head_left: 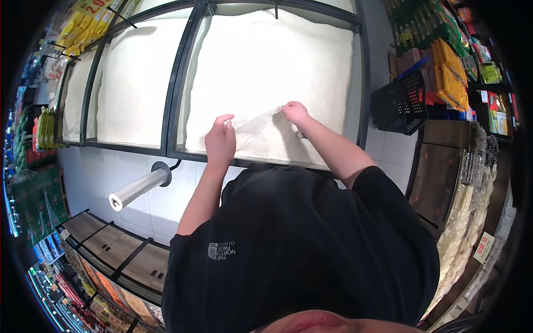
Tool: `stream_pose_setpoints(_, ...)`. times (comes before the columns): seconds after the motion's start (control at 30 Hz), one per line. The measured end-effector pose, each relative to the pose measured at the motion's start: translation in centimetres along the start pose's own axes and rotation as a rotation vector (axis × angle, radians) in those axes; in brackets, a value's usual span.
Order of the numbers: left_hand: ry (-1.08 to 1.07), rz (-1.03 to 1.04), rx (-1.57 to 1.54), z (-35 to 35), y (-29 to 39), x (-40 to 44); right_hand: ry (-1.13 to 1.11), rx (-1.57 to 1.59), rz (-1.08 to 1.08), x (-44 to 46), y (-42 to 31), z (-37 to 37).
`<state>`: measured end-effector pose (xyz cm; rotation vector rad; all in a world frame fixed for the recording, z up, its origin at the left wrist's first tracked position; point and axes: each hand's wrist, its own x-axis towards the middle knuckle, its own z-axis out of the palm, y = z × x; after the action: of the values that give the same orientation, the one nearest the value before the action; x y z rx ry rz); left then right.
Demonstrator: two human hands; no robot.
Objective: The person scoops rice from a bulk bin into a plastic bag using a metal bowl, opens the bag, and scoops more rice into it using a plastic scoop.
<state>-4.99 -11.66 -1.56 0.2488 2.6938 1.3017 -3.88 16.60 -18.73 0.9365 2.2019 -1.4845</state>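
While the bag spans the gap between two hands: it slants above the bin, near 12 o'clock from view centre; clear, thin, crumpled, edges hard to trace.
Right hand: just past 12 o'clock; thumb and fingertips closed in a pinch on the bag's upper end.
Left hand: toward 11 o'clock; fingers raised, part curled, beside the bag's lower end. Cannot tell whether they have hold of it.
Fill: white, fine, spread wide across the bin, under the bag; surface nearly level.
Grey item: near 1 o'clock, beside the right forearm, partly hidden; identity unclear.
Side bin: 10 o'clock, same white fill, black frame shared with the first.
Roll: between 8 and 9 o'clock, clear film, on a black holder at the bin's near side.
Basket: 2 o'clock, black, blue handle, beyond the bin's right edge.
Orange packs: also 2 o'clock, farther out than the basket.
Price tag: near 4 o'clock, by clear-wrapped packs.
Shirt: 5 to 6 o'clock, black, pale chest print.
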Motion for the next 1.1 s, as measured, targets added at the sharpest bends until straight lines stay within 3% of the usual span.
stream_pose_setpoints(0.17, -0.025, 0.033, 0.075, -0.8, -0.7, 0.7, 0.053, -0.069, 0.092, -2.7, -2.1, -1.8)
stream_pose_setpoints(0.47, -0.113, 0.084, 0.175, -1.0, -0.6, 1.1, 0.174, -0.193, -0.039, -1.1, -1.8, -0.2)
stream_pose_setpoints(0.77, -0.162, 0.073, 0.436, -2.1, 0.7, 1.9, 0.309, 0.273, -0.196, -8.1, -1.8, -3.1)
stream_pose_setpoints(0.87, -0.169, 0.087, 0.432, -1.7, 0.7, 1.8, 0.302, 0.320, -0.183, -11.0, -0.8, -3.8)
stream_pose_setpoints(0.97, -0.148, 0.129, 0.404, -1.3, 2.0, 1.5, 0.236, 0.119, -0.156, -11.5, 2.5, -4.3)
stream_pose_setpoints(1.07, -0.056, 0.255, 0.364, -0.4, 3.1, 1.1, 0.420, -0.319, -0.608, -13.0, -0.3, -6.4)
stream_pose_setpoints(1.1, -0.038, 0.274, 0.369, -0.1, 3.3, 1.0, 0.379, -0.305, -0.714, -13.6, -2.1, -6.7)
